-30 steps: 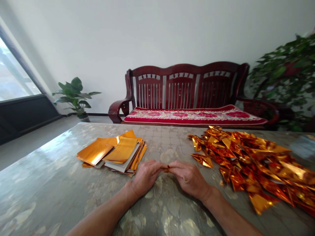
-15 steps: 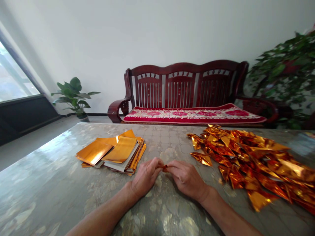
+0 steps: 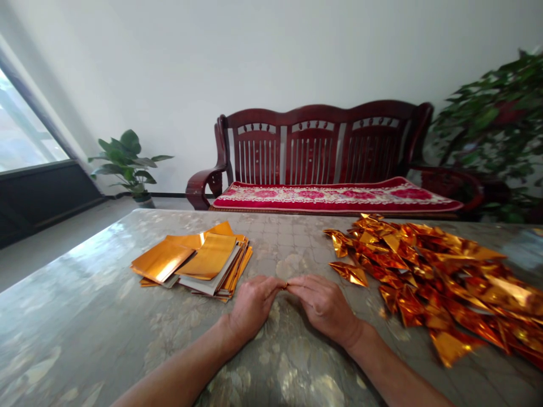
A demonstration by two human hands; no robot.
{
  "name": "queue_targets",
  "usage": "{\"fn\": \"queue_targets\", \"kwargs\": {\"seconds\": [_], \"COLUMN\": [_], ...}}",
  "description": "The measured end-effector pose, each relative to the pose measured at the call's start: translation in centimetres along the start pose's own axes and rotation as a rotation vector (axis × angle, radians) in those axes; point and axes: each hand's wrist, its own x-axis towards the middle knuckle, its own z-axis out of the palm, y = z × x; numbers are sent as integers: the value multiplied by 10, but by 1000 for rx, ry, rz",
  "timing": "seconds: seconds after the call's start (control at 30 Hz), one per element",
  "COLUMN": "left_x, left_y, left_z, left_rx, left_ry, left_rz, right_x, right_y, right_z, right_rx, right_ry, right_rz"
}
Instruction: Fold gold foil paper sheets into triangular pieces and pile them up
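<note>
Between my fingertips, above the middle of the table, is a small piece of gold foil paper (image 3: 285,285), mostly hidden by the fingers. My left hand (image 3: 254,305) pinches it from the left, and my right hand (image 3: 324,305) pinches it from the right. To the left of my left hand lies a loose stack of flat gold foil sheets (image 3: 212,257), some with grey undersides showing. Right of my right hand spreads a heap of folded shiny gold foil pieces (image 3: 424,271), and one folded piece (image 3: 350,273) lies at its near left edge.
The table (image 3: 106,328) has a glossy patterned cover. Behind it stands a dark red wooden bench (image 3: 314,152) with a red floral seat cover (image 3: 305,196). A potted plant (image 3: 129,164) is at the left, and leafy greenery (image 3: 504,130) at the right.
My fingers have drawn closer together over the foil, and less of it shows. The left fingers now lie flatter. The stack and the heap look the same.
</note>
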Motion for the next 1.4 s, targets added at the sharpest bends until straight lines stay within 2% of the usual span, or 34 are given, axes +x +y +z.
{"fn": "queue_targets", "kwargs": {"seconds": [0.13, 0.27, 0.4, 0.5, 0.7, 0.87, 1.17, 1.3, 1.4], "left_x": [0, 1, 0, 0, 4, 5, 4, 2, 3], "left_y": [2, 3, 1, -2, -3, -2, 0, -1, -4], "left_z": [-2, -3, -1, -4, -17, -15, -11, -6, -2], "left_rx": [69, 117, 80, 67, 82, 57, 15, -105, -119], "left_ry": [-37, -69, -41, -24, -153, -171, -161, -121, -95], "left_rz": [26, 40, 38, 90, 213, 149, 147, 28, -96], "right_x": [0, 0, 0, -1, -2, -3, -5, -4, -2], "right_y": [-2, -4, -5, -3, 2, 4, 6, 5, 2], "right_z": [-1, 1, 4, 3, -1, -1, 4, 3, 2], "right_rx": [3, 36, 83, 168, 220, 175, 185, 203, 209], "right_ry": [-7, -23, -31, -36, -123, -87, -31, -19, -19], "right_rz": [25, 109, 202, 224, 189, 216, 184, 177, 244]}}
